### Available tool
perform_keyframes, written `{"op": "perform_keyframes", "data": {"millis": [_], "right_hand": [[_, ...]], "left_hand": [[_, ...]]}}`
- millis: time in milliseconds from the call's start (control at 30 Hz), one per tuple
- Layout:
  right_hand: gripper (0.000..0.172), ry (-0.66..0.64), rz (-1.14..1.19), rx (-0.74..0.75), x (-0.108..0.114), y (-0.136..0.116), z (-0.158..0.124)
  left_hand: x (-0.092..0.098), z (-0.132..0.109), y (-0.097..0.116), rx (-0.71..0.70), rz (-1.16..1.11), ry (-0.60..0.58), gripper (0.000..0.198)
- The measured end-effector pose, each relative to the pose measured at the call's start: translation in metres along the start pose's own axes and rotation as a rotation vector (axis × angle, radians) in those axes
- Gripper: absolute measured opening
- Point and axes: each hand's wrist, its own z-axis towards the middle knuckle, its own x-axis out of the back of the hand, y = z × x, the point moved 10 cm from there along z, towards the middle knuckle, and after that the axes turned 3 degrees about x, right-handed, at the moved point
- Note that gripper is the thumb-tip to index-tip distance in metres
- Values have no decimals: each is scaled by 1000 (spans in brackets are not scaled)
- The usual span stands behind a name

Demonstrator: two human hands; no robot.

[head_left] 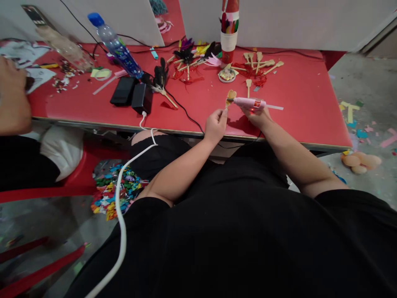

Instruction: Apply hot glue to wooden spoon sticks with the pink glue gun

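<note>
Above the front part of the red table, my left hand [216, 125] pinches the lower end of a small wooden stick with a wide, yellowish head [230, 95]. My right hand [258, 117] is wrapped round a pink hot glue gun [248, 102]. The gun's nozzle points left and meets the stick's head. A pale glue stick [274, 107] juts from the gun's back end, and a small red light glows on its underside. Just behind lies another wooden stick [248, 87]. A small round dish [227, 75] with yellowish bits stands beyond my hands.
Several wooden sticks [257, 62] and feathers [183, 54] lie at the back of the red table [297, 111]. A red cup [228, 45] holds colourful items. Left are a blue-capped bottle [116, 47], a black phone [124, 91], a black charger [142, 98] and another person's arm [14, 99].
</note>
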Motion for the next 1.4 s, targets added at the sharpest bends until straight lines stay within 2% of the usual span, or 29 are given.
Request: {"op": "perform_keyframes", "data": {"millis": [233, 367, 700, 1100, 1400], "right_hand": [[65, -77, -13, -12, -5, -16, 0], [69, -103, -24, -3, -6, -25, -1], [70, -52, -80, -69, 0, 7, -1], [65, -94, -129, -65, -1, 11, -1], [61, -89, -158, -108, 1, 23, -1]], "left_hand": [[0, 0, -5, 3, 13, 4, 66], [0, -1, -5, -7, 34, 3, 64], [2, -2, -3, -6, 84, -4, 59], [2, -3, -3, 25, 106, -4, 52], [3, -4, -4, 25, 120, 4, 55]]}}
